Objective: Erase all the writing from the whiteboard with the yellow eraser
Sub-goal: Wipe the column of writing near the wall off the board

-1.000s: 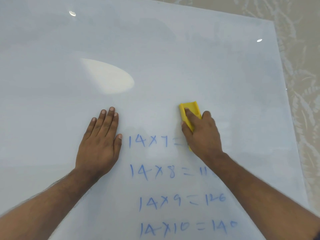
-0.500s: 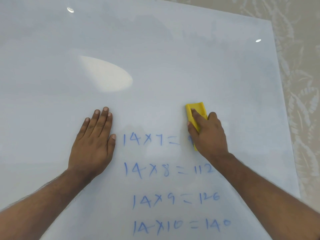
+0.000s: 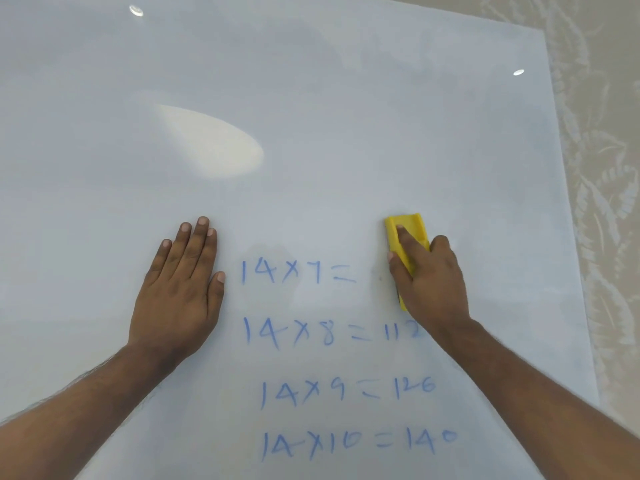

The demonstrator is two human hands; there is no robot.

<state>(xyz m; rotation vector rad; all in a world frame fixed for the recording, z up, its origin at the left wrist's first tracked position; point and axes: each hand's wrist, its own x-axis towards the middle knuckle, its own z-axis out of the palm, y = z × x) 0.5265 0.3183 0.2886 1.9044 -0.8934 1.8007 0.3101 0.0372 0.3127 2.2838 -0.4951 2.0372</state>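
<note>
A large whiteboard (image 3: 311, 98) fills most of the view. Several lines of blue writing (image 3: 332, 362) sit in its lower middle: "14x7=" with the answer wiped off, then "14x8=112", "14x9=126" and "14x10=140". My right hand (image 3: 429, 282) presses the yellow eraser (image 3: 407, 233) flat on the board at the right end of the top line; the eraser's far end sticks out past my fingers. My left hand (image 3: 180, 285) lies flat on the board, fingers together, just left of the writing.
The board's right edge (image 3: 568, 237) runs down the right side, with a beige leaf-patterned surface (image 3: 609, 202) beyond it. A bright oval light reflection (image 3: 211, 147) sits on the upper board. Faint blue smears mark the wiped area.
My right hand has slid the eraser to the right along the top line, wiping away the last traces of its answer. My left hand has stayed flat on the board.
</note>
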